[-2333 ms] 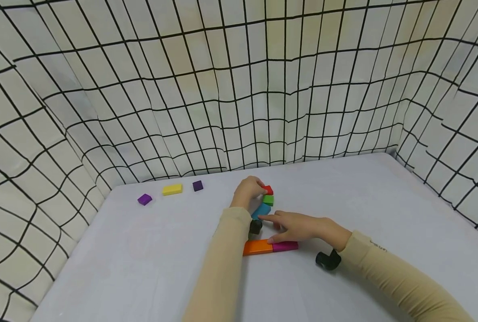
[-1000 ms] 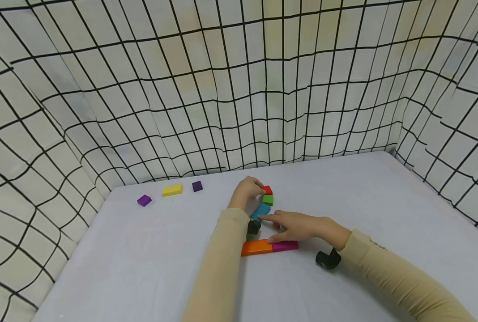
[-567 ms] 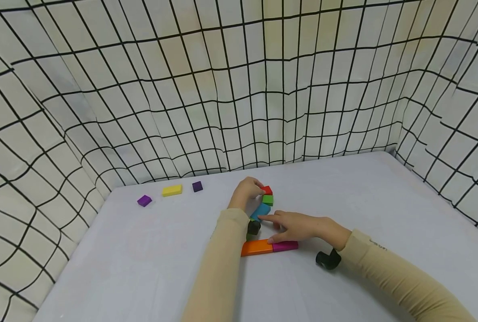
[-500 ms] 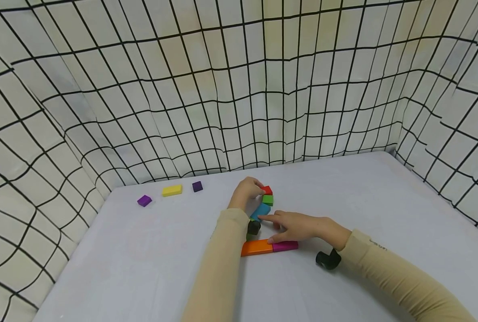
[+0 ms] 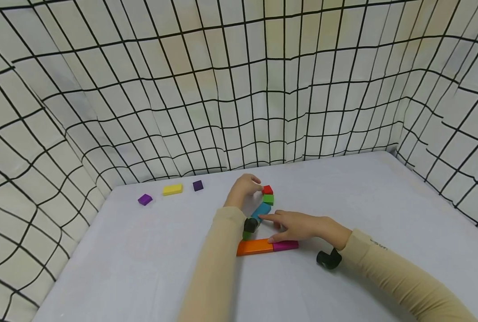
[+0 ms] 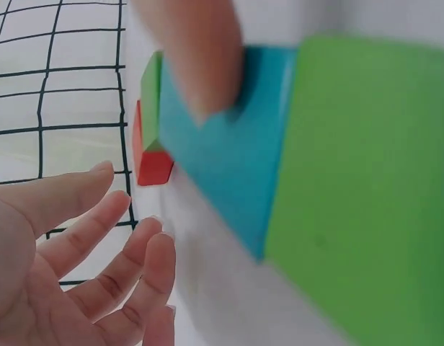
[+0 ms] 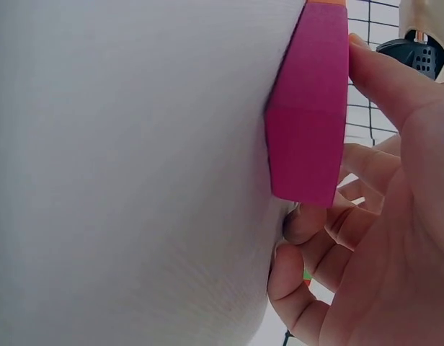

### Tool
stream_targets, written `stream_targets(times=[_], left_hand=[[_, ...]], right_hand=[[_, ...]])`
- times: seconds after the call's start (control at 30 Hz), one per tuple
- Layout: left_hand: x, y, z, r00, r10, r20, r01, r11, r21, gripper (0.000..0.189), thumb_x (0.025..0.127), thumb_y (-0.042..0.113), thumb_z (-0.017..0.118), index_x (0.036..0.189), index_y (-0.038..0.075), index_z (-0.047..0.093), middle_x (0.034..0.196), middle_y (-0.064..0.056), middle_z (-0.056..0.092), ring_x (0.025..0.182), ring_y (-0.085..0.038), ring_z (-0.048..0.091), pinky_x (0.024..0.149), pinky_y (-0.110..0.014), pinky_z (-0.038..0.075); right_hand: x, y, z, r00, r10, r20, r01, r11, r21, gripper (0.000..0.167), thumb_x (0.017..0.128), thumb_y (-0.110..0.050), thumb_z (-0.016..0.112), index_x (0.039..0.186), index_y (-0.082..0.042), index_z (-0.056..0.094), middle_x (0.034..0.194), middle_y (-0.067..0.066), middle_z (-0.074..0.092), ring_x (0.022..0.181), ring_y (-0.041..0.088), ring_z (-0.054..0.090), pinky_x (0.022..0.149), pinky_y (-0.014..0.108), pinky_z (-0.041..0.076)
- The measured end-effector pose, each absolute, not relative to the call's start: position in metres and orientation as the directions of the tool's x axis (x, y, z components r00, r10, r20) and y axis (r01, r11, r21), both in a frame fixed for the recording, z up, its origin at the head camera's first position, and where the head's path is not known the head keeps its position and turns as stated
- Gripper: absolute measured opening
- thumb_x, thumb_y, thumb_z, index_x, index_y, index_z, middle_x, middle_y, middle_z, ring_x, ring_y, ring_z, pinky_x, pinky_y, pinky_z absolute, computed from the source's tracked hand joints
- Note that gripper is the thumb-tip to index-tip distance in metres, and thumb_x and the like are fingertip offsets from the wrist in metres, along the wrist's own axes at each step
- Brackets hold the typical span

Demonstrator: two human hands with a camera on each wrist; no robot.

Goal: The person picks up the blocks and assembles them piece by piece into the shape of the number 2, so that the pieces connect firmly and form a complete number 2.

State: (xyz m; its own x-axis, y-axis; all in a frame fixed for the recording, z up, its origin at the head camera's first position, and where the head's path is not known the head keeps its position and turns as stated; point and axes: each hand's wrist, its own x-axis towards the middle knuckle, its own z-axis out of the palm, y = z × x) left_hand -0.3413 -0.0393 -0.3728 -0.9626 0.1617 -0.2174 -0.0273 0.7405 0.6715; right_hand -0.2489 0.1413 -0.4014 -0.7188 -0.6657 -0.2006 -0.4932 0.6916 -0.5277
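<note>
In the head view a small red block, a small green block, a blue block and a larger green block form a slanting row on the table. At its near end lie an orange block and a magenta block, end to end. My left hand is beside the red block, fingers spread and holding nothing; the left wrist view shows a gap. One fingertip of my right hand rests on the blue block, its thumb on the orange one. The left forearm partly hides the larger green block.
At the back left of the white table lie a purple block, a yellow block and a dark purple block. A light wall with a black grid encloses the back and sides. Dark cameras hang at both wrists.
My left hand has let go of the red block and drawn slightly left, its forearm uncovering more of the larger green block. The right hand and the row have stayed put.
</note>
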Motion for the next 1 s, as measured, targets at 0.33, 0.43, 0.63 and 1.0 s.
stream_targets(times=[0.33, 0.43, 0.63, 1.0], left_hand=[[-0.347, -0.057, -0.362, -0.984, 0.145, -0.101, 0.048, 0.769, 0.638, 0.029, 0.102, 0.021, 0.063, 0.127, 0.008, 0.07, 0.145, -0.015, 0.056, 0.12, -0.031, 0.06, 0.1, -0.044, 0.049], [-0.348, -0.066, -0.359, -0.987, 0.144, -0.065, 0.069, 0.763, 0.643, 0.028, 0.102, 0.02, 0.062, 0.126, 0.008, 0.071, 0.141, -0.016, 0.059, 0.122, -0.032, 0.059, 0.1, -0.045, 0.048], [-0.348, -0.085, -0.355, -0.988, 0.147, -0.043, 0.08, 0.739, 0.669, 0.029, 0.101, 0.018, 0.062, 0.126, 0.006, 0.07, 0.126, -0.017, 0.068, 0.113, -0.03, 0.064, 0.096, -0.045, 0.05], [-0.343, -0.115, -0.353, -0.985, 0.169, 0.032, 0.149, 0.742, 0.654, 0.03, 0.105, 0.019, 0.058, 0.129, 0.004, 0.068, 0.13, -0.02, 0.063, 0.116, -0.035, 0.061, 0.096, -0.048, 0.05]], right_hand=[[-0.249, 0.14, -0.402, -0.723, -0.657, -0.211, -0.482, 0.7, -0.526, 0.073, 0.095, -0.041, 0.073, 0.157, -0.018, 0.044, 0.098, -0.002, 0.052, 0.091, 0.014, 0.052, 0.075, 0.032, 0.048], [-0.248, 0.14, -0.401, -0.724, -0.656, -0.214, -0.48, 0.701, -0.527, 0.073, 0.095, -0.041, 0.073, 0.157, -0.018, 0.043, 0.097, -0.002, 0.052, 0.09, 0.014, 0.052, 0.075, 0.032, 0.047], [-0.247, 0.139, -0.399, -0.726, -0.651, -0.224, -0.474, 0.709, -0.523, 0.073, 0.095, -0.04, 0.073, 0.157, -0.017, 0.043, 0.098, -0.002, 0.051, 0.092, 0.015, 0.052, 0.076, 0.032, 0.047], [-0.247, 0.139, -0.401, -0.729, -0.646, -0.226, -0.471, 0.713, -0.519, 0.074, 0.095, -0.041, 0.073, 0.158, -0.018, 0.042, 0.099, -0.002, 0.051, 0.094, 0.015, 0.051, 0.076, 0.033, 0.048]])
